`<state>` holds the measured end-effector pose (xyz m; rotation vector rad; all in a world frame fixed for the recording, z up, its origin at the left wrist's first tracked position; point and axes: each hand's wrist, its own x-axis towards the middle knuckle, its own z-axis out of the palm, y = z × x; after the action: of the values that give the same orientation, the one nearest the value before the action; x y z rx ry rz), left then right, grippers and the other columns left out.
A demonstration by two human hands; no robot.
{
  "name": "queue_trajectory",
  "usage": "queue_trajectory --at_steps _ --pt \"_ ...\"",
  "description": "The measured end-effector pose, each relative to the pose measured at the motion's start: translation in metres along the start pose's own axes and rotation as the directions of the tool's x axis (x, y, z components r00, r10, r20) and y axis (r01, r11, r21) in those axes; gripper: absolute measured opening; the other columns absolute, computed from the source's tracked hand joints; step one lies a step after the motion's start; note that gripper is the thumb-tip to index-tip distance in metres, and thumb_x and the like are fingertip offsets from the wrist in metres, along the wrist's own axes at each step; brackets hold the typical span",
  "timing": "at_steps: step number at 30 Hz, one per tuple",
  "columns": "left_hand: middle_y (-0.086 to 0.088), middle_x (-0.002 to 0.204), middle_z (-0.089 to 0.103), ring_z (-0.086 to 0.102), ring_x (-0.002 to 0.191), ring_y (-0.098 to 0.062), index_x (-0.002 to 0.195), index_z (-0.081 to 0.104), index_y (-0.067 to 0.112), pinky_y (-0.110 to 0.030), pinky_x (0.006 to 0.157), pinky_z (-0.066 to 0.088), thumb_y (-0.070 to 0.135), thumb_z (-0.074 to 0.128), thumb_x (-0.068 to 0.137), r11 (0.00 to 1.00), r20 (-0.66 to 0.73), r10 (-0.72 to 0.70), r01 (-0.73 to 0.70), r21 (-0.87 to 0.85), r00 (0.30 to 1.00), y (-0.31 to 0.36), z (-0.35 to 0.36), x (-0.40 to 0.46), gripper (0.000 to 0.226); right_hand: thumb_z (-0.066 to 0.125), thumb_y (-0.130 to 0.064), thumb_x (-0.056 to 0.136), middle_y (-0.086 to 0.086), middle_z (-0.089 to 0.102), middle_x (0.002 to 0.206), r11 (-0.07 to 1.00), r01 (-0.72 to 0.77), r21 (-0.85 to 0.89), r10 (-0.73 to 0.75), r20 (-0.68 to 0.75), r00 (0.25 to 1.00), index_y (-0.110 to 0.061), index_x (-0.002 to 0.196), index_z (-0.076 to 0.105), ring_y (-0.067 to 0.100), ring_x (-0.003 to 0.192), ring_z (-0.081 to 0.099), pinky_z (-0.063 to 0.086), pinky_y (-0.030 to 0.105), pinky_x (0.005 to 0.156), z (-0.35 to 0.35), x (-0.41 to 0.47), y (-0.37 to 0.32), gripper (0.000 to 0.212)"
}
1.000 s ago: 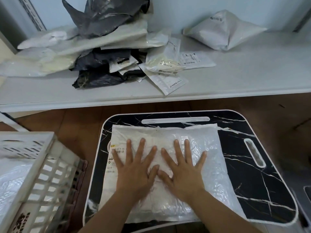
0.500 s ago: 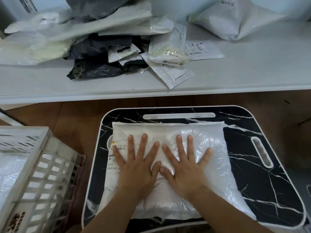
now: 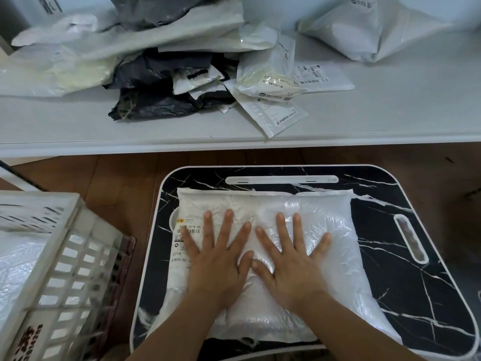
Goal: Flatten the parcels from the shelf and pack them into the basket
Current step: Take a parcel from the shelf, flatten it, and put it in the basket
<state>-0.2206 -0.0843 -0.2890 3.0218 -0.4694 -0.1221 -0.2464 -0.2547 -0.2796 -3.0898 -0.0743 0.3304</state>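
Your white parcel (image 3: 307, 230) lies on the marbled desk (image 3: 406, 280), puffed along its far edge, with your left hand (image 3: 217, 264) and right hand (image 3: 291, 267) spread flat on it, gripping nothing. Press hard and trapped air may split the film; the basket (image 3: 59, 259) waits just left, shelf pile (image 3: 161, 82) beyond.

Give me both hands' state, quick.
Left hand: open, fingers spread, pressing flat on the white parcel.
Right hand: open, fingers spread, pressing flat on the same parcel.
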Motion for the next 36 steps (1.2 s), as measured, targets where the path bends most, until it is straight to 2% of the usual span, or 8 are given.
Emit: queue_trajectory --at_steps 4,9,13,18,22,26,32,36 --pt "0.0 0.162 0.004 -0.003 0.147 -0.038 0.151 0.015 0.04 -0.075 0.105 0.006 0.058 0.016 0.096 1.0 0.034 -0.004 0.005 -0.008 0.999 0.0 0.001 0.001 0.058 0.005 -0.076 0.09 -0.004 -0.035 0.154 0.999 0.03 0.032 -0.03 0.015 0.999 -0.052 0.144 -0.016 0.026 0.138 -0.039 -0.014 0.077 0.099 0.001 0.0 0.002 0.063" --pt "0.002 0.161 0.007 -0.001 0.147 -0.037 0.15 0.014 0.042 -0.075 0.104 0.003 0.059 0.007 0.095 1.0 0.082 -0.012 0.014 -0.018 0.997 0.0 0.002 0.002 0.058 0.001 -0.077 0.086 -0.008 -0.043 0.149 0.997 0.021 0.074 -0.029 0.104 0.994 -0.055 0.141 -0.021 0.023 0.134 -0.045 -0.015 0.076 0.099 -0.004 0.001 0.001 0.064" --pt "0.005 0.161 -0.001 -0.012 0.146 -0.035 0.149 0.005 0.045 -0.074 0.105 -0.005 0.061 -0.003 0.092 0.999 0.092 -0.031 0.034 -0.031 0.995 0.001 -0.001 0.003 0.061 -0.007 -0.08 0.079 -0.01 -0.043 0.149 0.996 0.016 0.087 -0.027 0.125 0.992 -0.057 0.14 -0.022 0.022 0.134 -0.045 -0.015 0.076 0.099 -0.005 0.002 0.002 0.066" --pt "0.01 0.156 -0.025 -0.033 0.14 -0.029 0.145 -0.017 0.048 -0.071 0.103 -0.015 0.064 -0.017 0.083 0.998 0.1 -0.029 0.034 -0.044 0.995 0.001 -0.004 0.002 0.064 -0.01 -0.079 0.078 -0.011 -0.042 0.149 0.994 0.003 0.106 -0.018 0.145 0.989 -0.056 0.141 -0.019 0.022 0.134 -0.045 -0.017 0.075 0.099 -0.007 0.002 0.001 0.068" --pt "0.008 0.16 -0.01 -0.022 0.144 -0.03 0.147 -0.005 0.046 -0.071 0.105 -0.012 0.065 -0.004 0.091 0.997 0.05 -0.046 0.049 -0.056 0.998 0.001 0.002 0.002 0.059 -0.027 -0.065 0.079 -0.008 -0.029 0.156 0.997 -0.005 0.074 -0.002 0.085 0.996 -0.049 0.143 -0.018 0.027 0.135 -0.042 -0.018 0.072 0.1 -0.016 0.019 -0.011 0.067" --pt "0.005 0.16 0.011 -0.003 0.147 -0.033 0.149 0.013 0.042 -0.074 0.105 -0.001 0.061 0.003 0.094 0.998 0.063 -0.044 0.047 -0.045 0.997 0.001 0.004 0.002 0.059 -0.025 -0.063 0.081 -0.012 -0.026 0.157 0.989 0.147 0.021 -0.149 0.098 0.984 -0.045 0.147 -0.014 0.022 0.136 -0.041 -0.019 0.071 0.101 -0.02 0.048 -0.02 0.07" --pt "0.006 0.161 0.009 -0.004 0.147 -0.033 0.149 0.016 0.043 -0.074 0.105 0.001 0.063 0.008 0.094 0.999 0.092 -0.051 0.052 -0.013 0.994 0.001 0.004 0.003 0.059 -0.01 -0.077 0.08 -0.013 -0.036 0.151 1.0 -0.006 0.005 0.005 0.138 0.99 -0.049 0.144 -0.021 0.021 0.137 -0.04 -0.015 0.075 0.099 -0.015 0.045 0.008 0.07" --pt "0.009 0.16 -0.007 -0.02 0.145 -0.029 0.149 0.004 0.046 -0.072 0.105 -0.01 0.065 0.002 0.091 0.998 0.074 -0.051 0.053 -0.017 0.996 0.0 0.003 0.002 0.06 -0.01 -0.078 0.082 -0.003 -0.036 0.153 0.996 -0.081 -0.026 0.084 0.112 0.99 -0.047 0.144 -0.024 0.026 0.136 -0.041 -0.013 0.07 0.105 -0.01 0.03 0.033 0.07"
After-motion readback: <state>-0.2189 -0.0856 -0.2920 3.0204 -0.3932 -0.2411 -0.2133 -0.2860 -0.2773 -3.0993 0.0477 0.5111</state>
